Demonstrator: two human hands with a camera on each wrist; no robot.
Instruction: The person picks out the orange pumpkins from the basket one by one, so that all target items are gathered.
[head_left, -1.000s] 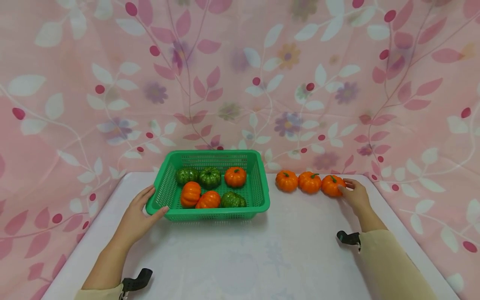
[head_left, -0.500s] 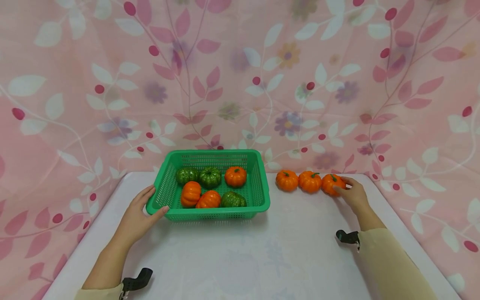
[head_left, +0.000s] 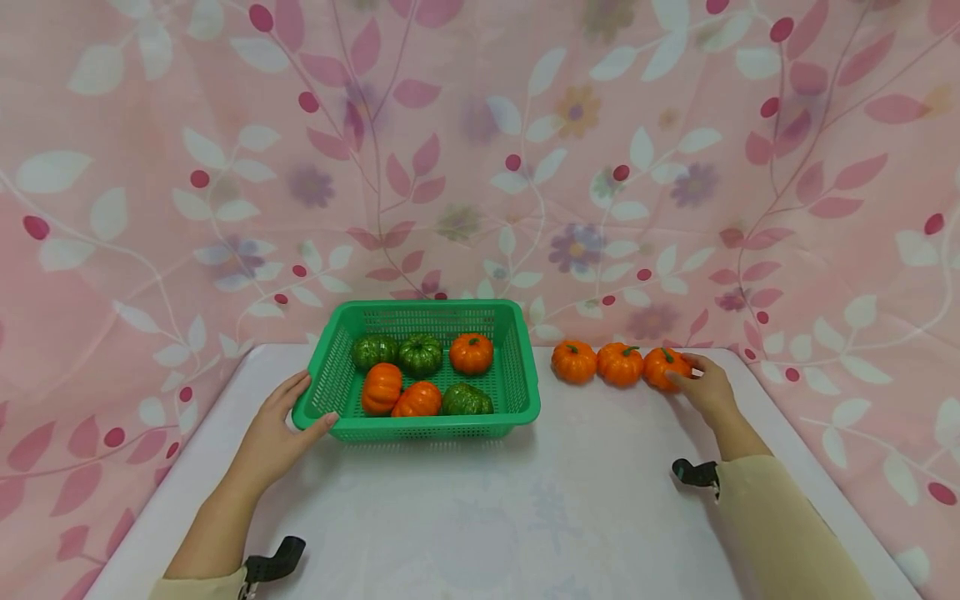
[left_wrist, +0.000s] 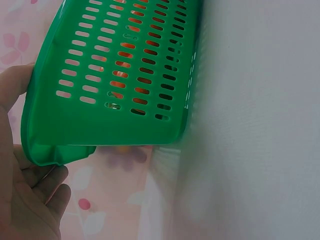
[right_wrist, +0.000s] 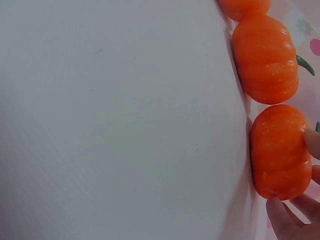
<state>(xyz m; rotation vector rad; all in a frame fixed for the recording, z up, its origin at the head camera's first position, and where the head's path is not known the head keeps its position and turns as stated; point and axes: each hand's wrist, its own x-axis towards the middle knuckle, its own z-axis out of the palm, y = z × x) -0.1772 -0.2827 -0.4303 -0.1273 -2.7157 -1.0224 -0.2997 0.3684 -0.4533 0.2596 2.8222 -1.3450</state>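
Observation:
My left hand [head_left: 270, 446] holds the near left corner of a green plastic basket [head_left: 435, 427], thumb along the front rim and fingers at the left side. In the left wrist view its fingertips curl under the basket's lip. Inside lie small orange pumpkins, one [head_left: 471, 354] at the back right, and green ones, one [head_left: 421, 356] at the back middle. My right hand [head_left: 711, 392] grips the rightmost orange pumpkin [right_wrist: 281, 152] of a row on the table, thumb on its top and fingers round its far right side. The middle pumpkin [head_left: 619, 365] sits right beside it.
A third orange pumpkin [head_left: 573, 362] ends the row nearest the basket. White cloth covers the table [head_left: 510, 517], and a pink floral curtain [head_left: 480, 167] rises behind its back edge. Black camera mounts sit at both wrists.
My right hand has shifted slightly left, its thumb farther over the rightmost pumpkin. The left hand, the basket and the pumpkins in it stay where they were.

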